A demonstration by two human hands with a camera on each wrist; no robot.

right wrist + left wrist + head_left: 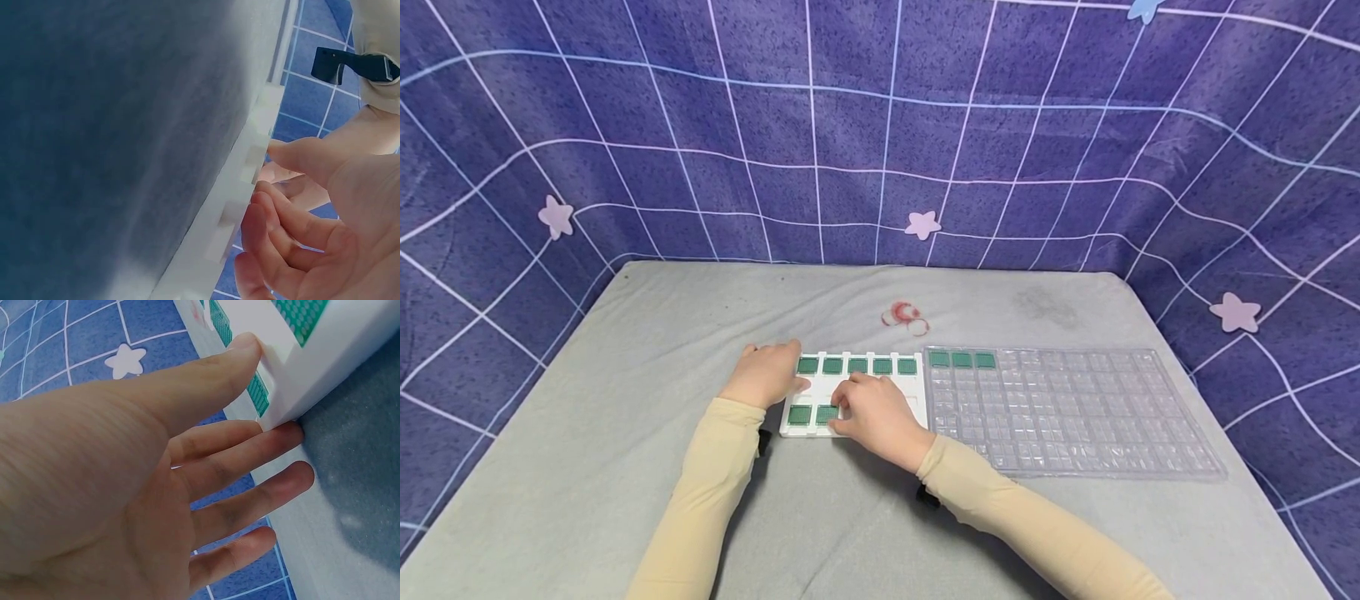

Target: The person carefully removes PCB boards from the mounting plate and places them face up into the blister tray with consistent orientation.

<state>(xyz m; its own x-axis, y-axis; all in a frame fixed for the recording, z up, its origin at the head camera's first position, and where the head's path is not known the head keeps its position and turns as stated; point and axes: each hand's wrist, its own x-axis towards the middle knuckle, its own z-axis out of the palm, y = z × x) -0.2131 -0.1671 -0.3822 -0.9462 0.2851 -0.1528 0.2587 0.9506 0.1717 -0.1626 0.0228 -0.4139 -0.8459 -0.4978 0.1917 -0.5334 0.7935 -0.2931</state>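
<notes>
A white tray [857, 387] lies on the table with small green square chips in two rows of slots. My left hand [763, 372] grips its left end, thumb [240, 356] on the top and fingertips against the outer side. Bent over the front row, my right hand [880, 417] has its thumb and forefinger at the right side of a green chip [826, 414], pinching it. In the right wrist view the tray's wall hides that chip. Another green chip [800, 414] sits to its left, and several more line the back row.
Touching the white tray's right side is a clear plastic tray [1075, 408] with many square pockets; several green chips [962, 359] fill its back left corner. A grey cloth [625, 467] covers the table, with a red mark [904, 315] behind the trays. Blue gridded curtains [850, 125] surround it.
</notes>
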